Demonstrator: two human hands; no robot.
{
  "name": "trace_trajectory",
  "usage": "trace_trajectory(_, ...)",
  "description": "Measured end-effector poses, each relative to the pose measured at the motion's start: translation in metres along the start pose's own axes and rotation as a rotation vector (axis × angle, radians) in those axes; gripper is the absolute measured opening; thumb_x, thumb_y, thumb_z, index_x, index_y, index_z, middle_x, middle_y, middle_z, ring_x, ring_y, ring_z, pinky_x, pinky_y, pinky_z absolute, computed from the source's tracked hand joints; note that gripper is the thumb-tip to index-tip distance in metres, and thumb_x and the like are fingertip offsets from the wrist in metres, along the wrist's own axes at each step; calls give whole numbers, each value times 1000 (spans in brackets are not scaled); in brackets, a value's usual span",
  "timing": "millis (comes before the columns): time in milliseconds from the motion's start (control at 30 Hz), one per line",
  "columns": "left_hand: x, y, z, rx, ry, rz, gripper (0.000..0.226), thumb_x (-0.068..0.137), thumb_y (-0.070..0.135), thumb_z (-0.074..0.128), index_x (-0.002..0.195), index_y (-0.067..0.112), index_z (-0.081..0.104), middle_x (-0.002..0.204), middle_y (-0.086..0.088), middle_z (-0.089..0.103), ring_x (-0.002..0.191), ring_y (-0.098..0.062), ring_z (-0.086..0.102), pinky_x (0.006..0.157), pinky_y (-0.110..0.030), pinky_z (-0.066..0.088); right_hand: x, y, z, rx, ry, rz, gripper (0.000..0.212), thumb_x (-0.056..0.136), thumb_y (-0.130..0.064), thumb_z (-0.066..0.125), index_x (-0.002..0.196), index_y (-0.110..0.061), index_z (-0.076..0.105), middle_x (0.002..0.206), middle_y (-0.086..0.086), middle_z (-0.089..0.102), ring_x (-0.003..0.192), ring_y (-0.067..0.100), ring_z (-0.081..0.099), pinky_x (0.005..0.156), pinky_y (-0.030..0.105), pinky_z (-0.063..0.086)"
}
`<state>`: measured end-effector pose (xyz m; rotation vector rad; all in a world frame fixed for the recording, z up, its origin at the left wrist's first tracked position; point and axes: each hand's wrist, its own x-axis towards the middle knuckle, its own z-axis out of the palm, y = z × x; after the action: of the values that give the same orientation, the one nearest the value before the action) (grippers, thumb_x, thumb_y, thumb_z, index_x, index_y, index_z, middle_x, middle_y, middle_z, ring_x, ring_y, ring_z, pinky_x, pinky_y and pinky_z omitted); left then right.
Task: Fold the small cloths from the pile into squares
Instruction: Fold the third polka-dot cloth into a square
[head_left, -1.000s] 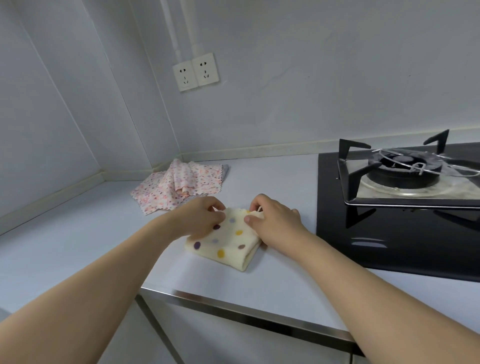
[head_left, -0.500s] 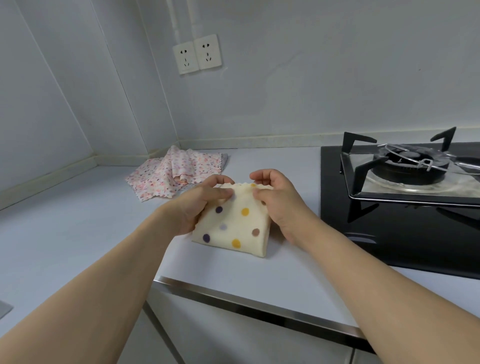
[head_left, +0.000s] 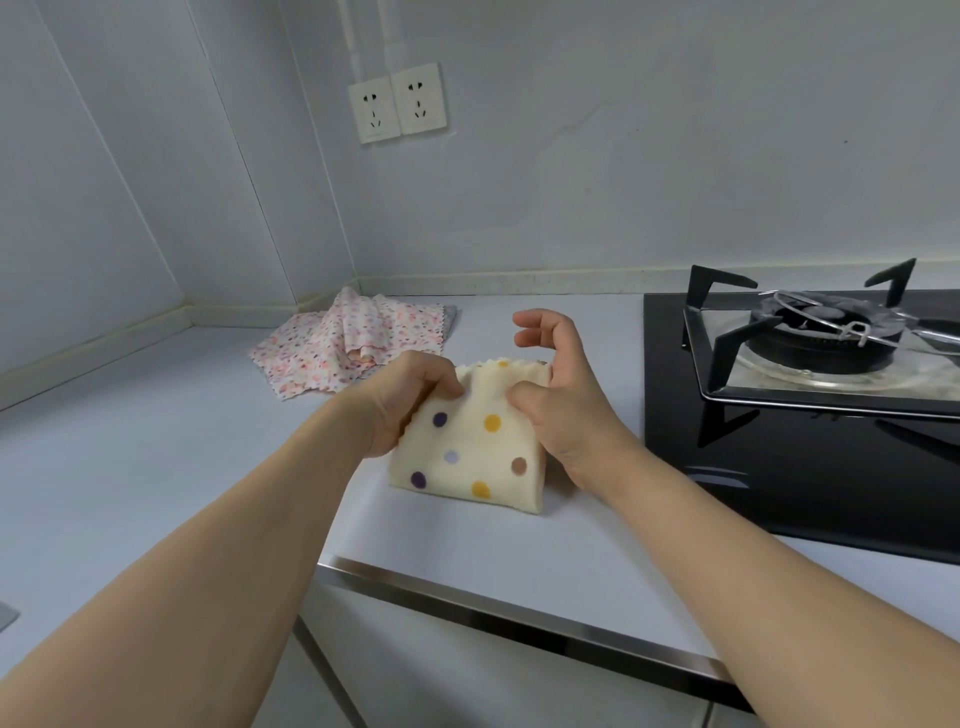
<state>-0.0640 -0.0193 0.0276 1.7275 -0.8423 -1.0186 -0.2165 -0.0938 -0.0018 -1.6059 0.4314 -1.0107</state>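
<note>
Since a second ago, the polka-dot cloth (head_left: 470, 447) is no longer lying flat: its far zigzag edge is standing lifted off the desk (head_left: 156, 467) while its near fold is resting on the surface. I am seeing the left hand (head_left: 410, 400) pinching the cloth's upper left corner, and the right hand (head_left: 558, 395) gripping the upper right side with thumb in front, its other fingers spreading loosely behind. By my judgement this cloth is already folded down to a rough square and is only being squared up or lifted to set aside. Near the back corner, the floral cloths (head_left: 353, 345) are still lying rumpled in their pile, so most of the folding is looking undone. Beside my right arm, the gas stove (head_left: 805, 389) is sitting idle.
</note>
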Motion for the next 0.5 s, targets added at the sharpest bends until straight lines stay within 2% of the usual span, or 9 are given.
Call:
trace_trajectory(33,1,-3,-1,-11,11,3,13,61,19,56,50,14,58,63,-12,59,56,-29,54,58,-29,42,0,0,1,-4,7,-6,68,76,11,46,108,-49,43,120,-7,42,113,19,47,92,38,46)
trace_trajectory(100,2,-7,-2,-22,48,-7,25,71,15,52,46,15,57,58,-10,58,51,-28,53,56,-27,42,-1,-1,2,-17,28,-26,71,76,11,45,109,-51,40,123,-4,38,111,17,46,88,33,46)
trace_trajectory(167,-1,-9,1,-42,71,4,20,71,15,54,52,12,60,59,-11,61,52,-28,55,56,-27,43,-2,-2,1,-28,67,-47,70,77,11,45,112,-50,38,124,-4,36,106,13,45,79,24,43)
trace_trajectory(233,-5,-11,6,-82,68,11,10,62,19,58,61,11,64,65,-13,63,56,-29,57,58,-29,43,-2,-3,-1,-44,114,-39,67,80,8,45,118,-47,37,125,-7,34,99,12,46,66,23,44)
trace_trajectory(267,-7,-12,9,-98,68,19,13,61,20,59,67,10,65,68,-13,64,57,-29,58,58,-29,43,-2,-3,-2,-50,134,-14,65,82,5,45,122,-45,37,125,-9,33,96,11,47,58,25,45)
trace_trajectory(333,-10,-16,13,-133,81,55,10,73,18,56,75,10,62,65,-10,64,53,-27,59,52,-26,44,-1,-3,-4,-44,163,70,62,86,-1,47,127,-45,33,125,-9,34,91,10,49,47,25,45)
trace_trajectory(367,-11,-18,14,-154,97,97,8,79,13,52,78,11,60,64,-9,63,51,-24,58,50,-24,44,0,-3,-4,-16,164,143,61,88,-6,50,132,-43,30,125,-7,37,90,10,51,48,25,47)
trace_trajectory(433,-9,-22,16,-205,146,198,8,79,8,50,80,13,56,66,-7,61,55,-23,58,50,-25,45,3,-4,-5,95,116,352,63,90,-21,57,141,-37,23,121,-3,47,91,13,56,62,30,53)
trace_trajectory(500,-8,-24,16,-246,173,271,9,67,10,54,74,16,54,65,-5,59,58,-23,56,53,-26,44,4,-2,-3,119,46,489,55,89,-35,58,137,-25,33,112,1,57,90,19,60,71,34,52)
